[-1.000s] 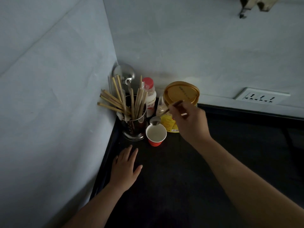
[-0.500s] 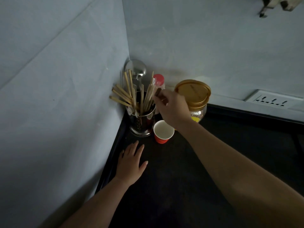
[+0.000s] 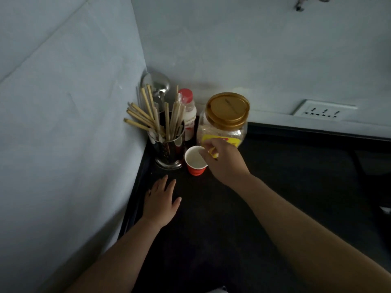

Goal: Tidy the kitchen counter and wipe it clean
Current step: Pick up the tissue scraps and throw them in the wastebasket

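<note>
A red paper cup with a white inside stands on the black counter in the corner. My right hand is at the cup's right rim, with thumb and forefinger curled over the edge. My left hand lies flat on the counter, fingers spread, just in front of the cup and holding nothing. Left of the cup, a steel holder carries several wooden chopsticks and a metal ladle.
A clear jar with a gold lid and yellow label stands behind my right hand. A small bottle with a red cap is against the wall. A wall socket sits at the right. Walls close the corner at left and back.
My right hand carried a chopstick to the steel holder, let it go there, and has drawn back down to the red cup's rim. My left hand stayed flat on the counter.
</note>
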